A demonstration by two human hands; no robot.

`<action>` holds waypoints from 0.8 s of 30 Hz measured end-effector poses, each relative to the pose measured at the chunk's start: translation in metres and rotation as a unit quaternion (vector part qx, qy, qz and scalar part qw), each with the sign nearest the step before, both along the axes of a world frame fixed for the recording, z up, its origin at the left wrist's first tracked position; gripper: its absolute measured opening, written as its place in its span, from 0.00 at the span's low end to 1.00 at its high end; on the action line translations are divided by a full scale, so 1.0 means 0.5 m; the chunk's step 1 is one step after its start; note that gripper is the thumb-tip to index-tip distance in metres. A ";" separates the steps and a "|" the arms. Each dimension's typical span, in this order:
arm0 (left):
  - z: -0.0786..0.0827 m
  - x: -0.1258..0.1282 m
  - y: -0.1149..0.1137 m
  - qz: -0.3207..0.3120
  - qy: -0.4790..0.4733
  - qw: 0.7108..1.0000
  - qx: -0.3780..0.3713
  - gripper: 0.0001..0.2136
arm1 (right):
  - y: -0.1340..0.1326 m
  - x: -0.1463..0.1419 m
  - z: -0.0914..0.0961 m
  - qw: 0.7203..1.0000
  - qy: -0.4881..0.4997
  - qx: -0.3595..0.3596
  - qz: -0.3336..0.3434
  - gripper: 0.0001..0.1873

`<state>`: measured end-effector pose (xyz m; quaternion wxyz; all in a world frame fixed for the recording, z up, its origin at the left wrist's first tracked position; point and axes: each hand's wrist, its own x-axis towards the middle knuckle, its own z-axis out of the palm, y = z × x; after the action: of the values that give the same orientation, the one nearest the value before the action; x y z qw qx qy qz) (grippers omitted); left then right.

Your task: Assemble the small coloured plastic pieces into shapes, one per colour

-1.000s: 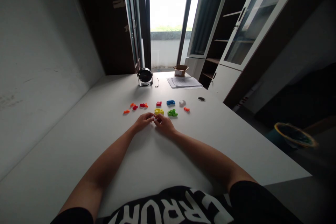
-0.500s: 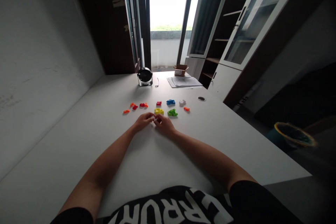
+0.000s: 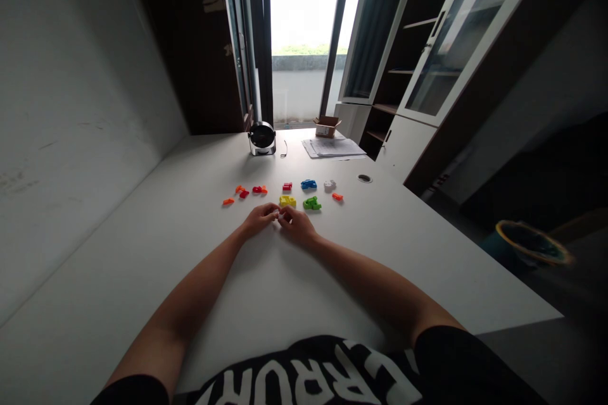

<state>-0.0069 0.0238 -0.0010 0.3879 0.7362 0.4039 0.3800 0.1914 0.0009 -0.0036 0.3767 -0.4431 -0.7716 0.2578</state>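
Note:
My left hand point(image 3: 260, 218) and my right hand point(image 3: 295, 224) meet over the white table point(image 3: 190, 228), fingers pinched on a small whitish piece point(image 3: 278, 216) between them. Fingers cover most of that piece, so its kind is not clear. Just beyond my fingertips lies a yellow plastic piece point(image 3: 287, 201), with a green one point(image 3: 312, 203) to its right. Farther back are a small red piece point(image 3: 287, 186), a blue piece point(image 3: 308, 184) and a white piece point(image 3: 329, 185).
Orange pieces point(image 3: 228, 201) and red-orange pieces point(image 3: 259, 190) lie to the left, another orange piece point(image 3: 337, 197) to the right. Toward the window stand a small round black fan-like device point(image 3: 262, 138), papers point(image 3: 335, 148) and an open cardboard box point(image 3: 326, 127). A cable hole point(image 3: 365, 178) pierces the tabletop.

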 end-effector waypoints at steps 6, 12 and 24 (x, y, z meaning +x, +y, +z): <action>0.001 0.000 -0.001 -0.002 0.009 1.000 0.007 0.12 | 0.000 -0.001 -0.001 1.000 0.007 -0.002 0.002 0.08; 0.000 0.000 -0.001 0.003 0.021 1.000 0.013 0.12 | 0.002 -0.002 -0.004 1.000 -0.003 0.002 -0.006 0.08; -0.002 0.001 0.000 0.006 0.030 0.999 0.015 0.13 | -0.001 -0.002 0.001 1.000 -0.019 0.001 -0.010 0.08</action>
<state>-0.0065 0.0237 -0.0018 0.3623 0.7504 0.4139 0.3666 0.1905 0.0005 -0.0033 0.3651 -0.4554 -0.7741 0.2451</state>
